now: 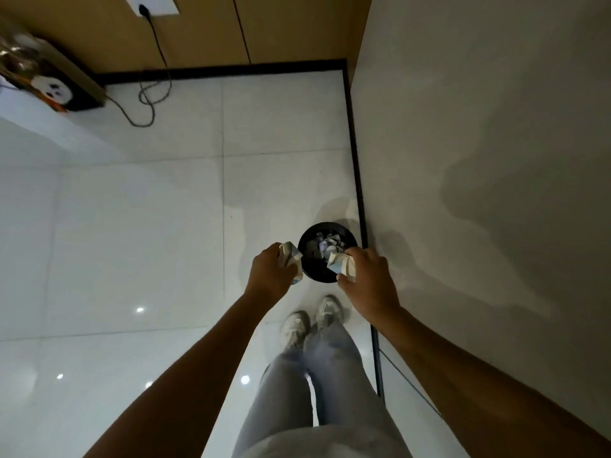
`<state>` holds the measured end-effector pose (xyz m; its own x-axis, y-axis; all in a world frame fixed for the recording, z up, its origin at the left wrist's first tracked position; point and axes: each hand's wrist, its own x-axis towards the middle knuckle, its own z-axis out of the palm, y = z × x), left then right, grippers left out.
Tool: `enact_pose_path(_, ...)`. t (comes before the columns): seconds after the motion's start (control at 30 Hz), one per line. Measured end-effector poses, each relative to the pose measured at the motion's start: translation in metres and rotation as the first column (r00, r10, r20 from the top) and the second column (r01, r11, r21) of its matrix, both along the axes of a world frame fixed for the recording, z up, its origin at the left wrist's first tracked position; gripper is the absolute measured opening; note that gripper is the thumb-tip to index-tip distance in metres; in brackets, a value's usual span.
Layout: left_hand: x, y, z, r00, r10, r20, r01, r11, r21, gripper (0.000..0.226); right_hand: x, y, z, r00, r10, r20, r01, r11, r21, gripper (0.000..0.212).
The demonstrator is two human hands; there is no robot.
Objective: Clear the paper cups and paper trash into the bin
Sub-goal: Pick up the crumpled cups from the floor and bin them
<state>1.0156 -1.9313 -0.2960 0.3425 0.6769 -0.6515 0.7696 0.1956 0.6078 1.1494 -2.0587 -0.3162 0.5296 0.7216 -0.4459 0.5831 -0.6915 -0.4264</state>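
A small round black bin (310,233) stands on the white tiled floor close to the right wall, with crumpled white paper (325,243) inside it. My left hand (269,271) grips a crushed white and blue paper cup (292,259) just left of the bin's rim. My right hand (367,276) grips another crushed paper cup (340,262) over the bin's near right edge. Both hands are held above the bin.
My feet in white shoes (310,320) stand just before the bin. A grey wall (479,160) runs along the right with a black skirting. A black cable (150,97) lies looped on the floor at the back left, beside a dark box (56,87).
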Motion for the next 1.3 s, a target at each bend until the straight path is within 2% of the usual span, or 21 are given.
enact_pose_path(0.3, 0.021, 0.020, -0.105, 0.996, 0.061, -0.063, -0.060, 0.998, 0.025, 0.022, 0.034, 0.042, -0.125, 0.998, 0.023, -0.066, -0.028, 0.997, -0.073, 0.050)
enact_pose_path(0.47, 0.025, 0.015, -0.147, 0.994, 0.040, -0.102, -0.042, 0.999, -0.013, 0.022, 0.031, 0.042, -0.164, 0.996, 0.077, -0.039, -0.082, 0.986, -0.145, 0.053)
enact_pose_path(0.67, 0.056, 0.001, -0.173, 0.992, -0.030, -0.120, 0.020, 0.996, -0.086, 0.029, 0.038, 0.025, -0.162, 0.995, 0.027, -0.092, -0.042, 0.986, -0.161, 0.052)
enact_pose_path(0.87, 0.103, 0.000, -0.199, 0.985, -0.124, -0.117, 0.099, 0.975, -0.197, 0.058, 0.055, 0.022, -0.156, 0.995, -0.048, -0.082, 0.038, 0.992, -0.117, 0.050)
enact_pose_path(0.93, 0.106, 0.000, -0.204, 0.974, -0.174, -0.142, 0.141, 0.966, -0.216, 0.057, 0.059, 0.023, -0.155, 0.996, -0.049, -0.076, 0.040, 0.993, -0.110, 0.048)
enact_pose_path(1.13, 0.080, 0.010, -0.185, 0.967, -0.210, -0.144, 0.188, 0.970, -0.151, 0.042, 0.055, 0.036, -0.139, 0.997, -0.027, -0.078, 0.019, 0.995, -0.093, 0.048)
enact_pose_path(1.3, 0.046, 0.022, -0.128, 0.913, -0.384, -0.136, 0.393, 0.918, 0.046, 0.037, 0.033, 0.057, -0.105, 0.994, 0.091, -0.064, -0.094, 0.994, -0.055, 0.052)
